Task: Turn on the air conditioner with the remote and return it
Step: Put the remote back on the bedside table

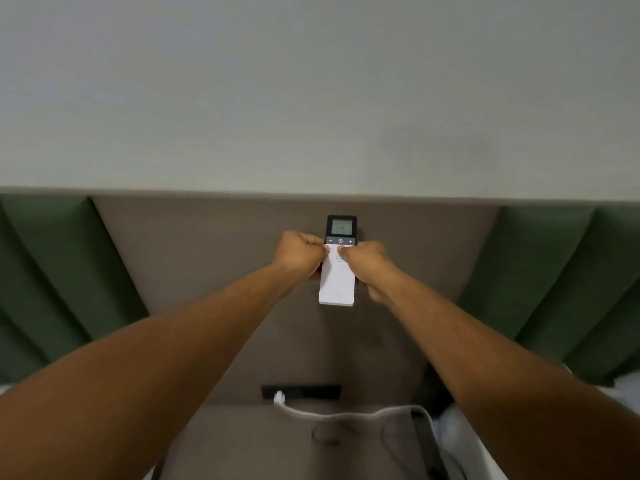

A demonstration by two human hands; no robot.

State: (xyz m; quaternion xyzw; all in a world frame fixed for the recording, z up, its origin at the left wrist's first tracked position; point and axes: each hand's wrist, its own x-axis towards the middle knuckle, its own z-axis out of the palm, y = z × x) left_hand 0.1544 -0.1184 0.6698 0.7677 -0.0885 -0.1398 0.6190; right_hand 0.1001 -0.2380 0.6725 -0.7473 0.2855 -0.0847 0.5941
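A slim remote (337, 285) with a white body, a dark top and a small lit display sits upright against the brown wall panel (214, 258). My left hand (300, 255) grips its left edge, thumb on the upper buttons. My right hand (365, 263) grips the right edge, thumb also on the buttons just below the power key. Both arms are stretched forward. Whether a holder lies behind the remote is hidden. The air conditioner is not in view.
Green padded headboard sections (52, 278) flank the brown panel on both sides. A dark socket strip (311, 391) low on the panel has a white plug (279, 397) with a cable trailing right. Grey cloth (391, 445) and white bedding (460, 441) lie below.
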